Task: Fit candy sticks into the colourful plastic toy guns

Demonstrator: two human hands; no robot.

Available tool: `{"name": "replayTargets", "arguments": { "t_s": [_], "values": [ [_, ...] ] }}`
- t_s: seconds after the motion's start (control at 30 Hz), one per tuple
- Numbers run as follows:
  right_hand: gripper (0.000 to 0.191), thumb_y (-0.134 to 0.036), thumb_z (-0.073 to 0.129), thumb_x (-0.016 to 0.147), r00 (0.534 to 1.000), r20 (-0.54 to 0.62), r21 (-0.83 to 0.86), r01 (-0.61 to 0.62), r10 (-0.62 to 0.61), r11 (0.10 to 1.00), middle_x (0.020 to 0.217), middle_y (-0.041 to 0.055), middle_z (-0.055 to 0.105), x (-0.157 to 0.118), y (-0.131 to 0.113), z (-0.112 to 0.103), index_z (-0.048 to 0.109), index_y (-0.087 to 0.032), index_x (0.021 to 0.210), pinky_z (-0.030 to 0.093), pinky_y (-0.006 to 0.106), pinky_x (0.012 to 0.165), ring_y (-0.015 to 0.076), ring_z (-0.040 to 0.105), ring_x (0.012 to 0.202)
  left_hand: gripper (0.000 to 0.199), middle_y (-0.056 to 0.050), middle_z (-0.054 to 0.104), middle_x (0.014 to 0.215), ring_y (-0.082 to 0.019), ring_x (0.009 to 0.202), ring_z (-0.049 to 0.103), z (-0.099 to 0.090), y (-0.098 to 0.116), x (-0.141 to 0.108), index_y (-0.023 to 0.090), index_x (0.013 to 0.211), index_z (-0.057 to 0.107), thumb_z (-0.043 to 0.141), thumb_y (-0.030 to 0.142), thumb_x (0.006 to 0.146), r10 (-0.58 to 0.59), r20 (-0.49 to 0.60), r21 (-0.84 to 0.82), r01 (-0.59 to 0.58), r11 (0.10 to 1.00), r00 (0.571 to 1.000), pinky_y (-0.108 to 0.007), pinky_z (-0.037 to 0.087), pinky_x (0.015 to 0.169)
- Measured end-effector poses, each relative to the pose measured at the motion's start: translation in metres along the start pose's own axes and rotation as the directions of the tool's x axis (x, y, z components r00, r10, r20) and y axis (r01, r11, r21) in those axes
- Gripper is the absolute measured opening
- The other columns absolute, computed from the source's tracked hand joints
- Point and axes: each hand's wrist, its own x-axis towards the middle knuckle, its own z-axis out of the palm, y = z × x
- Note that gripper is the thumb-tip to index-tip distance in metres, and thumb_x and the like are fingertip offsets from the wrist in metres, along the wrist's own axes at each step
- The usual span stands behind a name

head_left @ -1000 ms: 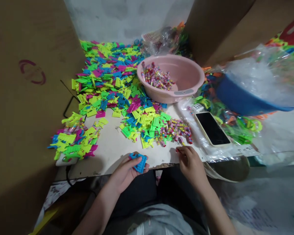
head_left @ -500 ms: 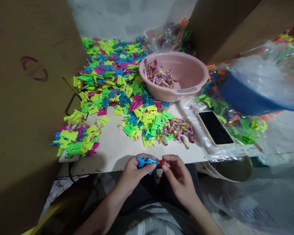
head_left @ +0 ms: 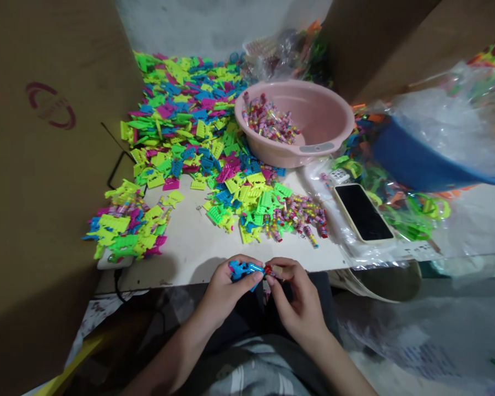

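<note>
Over the near table edge, my left hand (head_left: pixel 226 290) is closed on a blue plastic toy piece (head_left: pixel 240 268). Thumb and fingers of my right hand (head_left: pixel 296 292) pinch a small candy-filled tube with a red end (head_left: pixel 269 269). That red end meets the right end of the blue piece; whether it sits inside cannot be made out. Just beyond my hands lie a pile of similar candy tubes (head_left: pixel 305 213) and a heap of yellow, green, blue and pink plastic pieces (head_left: pixel 251 198).
A pink basin (head_left: pixel 282 156) holding more tubes stands behind. Cardboard boxes rise at left (head_left: pixel 58 181) and back right (head_left: pixel 367 49). A phone (head_left: pixel 363 213) lies on plastic bags beside a blue basin (head_left: pixel 421 159). At left, mixed pieces (head_left: pixel 126 225) cover a white power strip (head_left: pixel 114 260).
My right hand has moved left, bringing the tube's red end against the blue piece. The left hand keeps its hold. The camera view has shifted slightly.
</note>
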Motion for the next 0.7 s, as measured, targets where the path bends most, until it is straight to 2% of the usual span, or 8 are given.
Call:
{"name": "replayTargets", "arguments": {
  "t_s": [0.1,0.2,0.27,0.37,0.53,0.63,0.7],
  "values": [
    [0.015,-0.01,0.051,0.089,0.997,0.016,-0.093,0.071,-0.07,0.993,0.093,0.0053,0.06,0.0,-0.003,0.0,0.051,-0.023,0.096,0.049,0.031,0.073,0.0178,0.059,0.084,0.019,0.0,0.07,0.078,-0.012,0.074,0.061,0.0,-0.003,0.0,0.018,0.078,0.071,0.081,0.027,0.064,-0.001,-0.011,-0.03,0.001,1.0,1.0,-0.02,0.046,0.072],
    [0.019,-0.008,0.052,0.087,0.979,0.084,-0.198,0.198,-0.185,0.96,0.094,0.0074,0.059,-0.003,-0.005,-0.001,0.052,-0.021,0.101,0.05,0.033,0.073,0.0201,0.058,0.086,0.023,0.0,0.069,0.077,-0.012,0.074,0.06,0.0,-0.011,0.0,0.018,0.079,0.071,0.083,0.03,0.063,-0.026,-0.032,-0.096,0.023,0.995,0.999,-0.021,0.046,0.071],
    [0.018,-0.009,0.054,0.087,0.97,0.122,-0.223,0.232,-0.209,0.947,0.093,0.0085,0.058,-0.005,-0.005,-0.001,0.052,-0.02,0.1,0.05,0.034,0.073,0.021,0.057,0.086,0.027,-0.001,0.068,0.078,-0.013,0.076,0.061,0.0,-0.018,0.0,0.017,0.08,0.071,0.084,0.031,0.061,-0.064,-0.037,-0.147,0.058,0.987,0.997,-0.021,0.047,0.071],
    [0.013,-0.009,0.052,0.087,0.977,0.125,-0.201,0.192,-0.17,0.96,0.087,0.0069,0.057,-0.007,-0.003,-0.001,0.051,-0.021,0.093,0.049,0.031,0.068,0.0197,0.055,0.08,0.03,-0.002,0.068,0.08,-0.014,0.078,0.061,0.0,-0.027,-0.002,0.017,0.079,0.07,0.086,0.033,0.059,-0.094,-0.032,-0.183,0.087,0.979,0.995,-0.023,0.047,0.074],
    [0.017,-0.01,0.048,0.088,0.995,0.094,-0.091,0.044,-0.036,0.995,0.074,0.0007,0.052,-0.007,0.001,0.0,0.044,-0.022,0.077,0.044,0.025,0.059,0.0147,0.051,0.067,0.03,-0.002,0.068,0.078,-0.015,0.077,0.062,-0.001,-0.033,-0.006,0.017,0.078,0.07,0.085,0.035,0.059,-0.068,-0.037,-0.159,0.061,0.985,0.997,-0.024,0.047,0.075],
    [0.017,-0.014,0.049,0.09,0.992,0.122,-0.02,-0.044,0.046,0.999,0.072,-0.0006,0.052,-0.009,0.003,0.0,0.043,-0.022,0.076,0.044,0.024,0.058,0.0137,0.051,0.065,0.029,-0.002,0.067,0.075,-0.016,0.074,0.061,-0.002,-0.032,-0.009,0.017,0.076,0.069,0.084,0.035,0.059,-0.036,-0.055,-0.086,0.031,0.996,0.998,-0.025,0.048,0.072],
    [0.017,-0.014,0.048,0.09,0.99,0.139,-0.023,-0.035,0.038,0.999,0.072,-0.0001,0.052,-0.011,0.003,0.001,0.044,-0.022,0.076,0.044,0.024,0.058,0.0141,0.051,0.066,0.026,-0.002,0.067,0.075,-0.016,0.074,0.061,-0.002,-0.031,-0.01,0.017,0.074,0.068,0.083,0.033,0.06,-0.022,-0.071,-0.024,0.021,0.999,0.997,-0.025,0.047,0.073]
  ]
}}
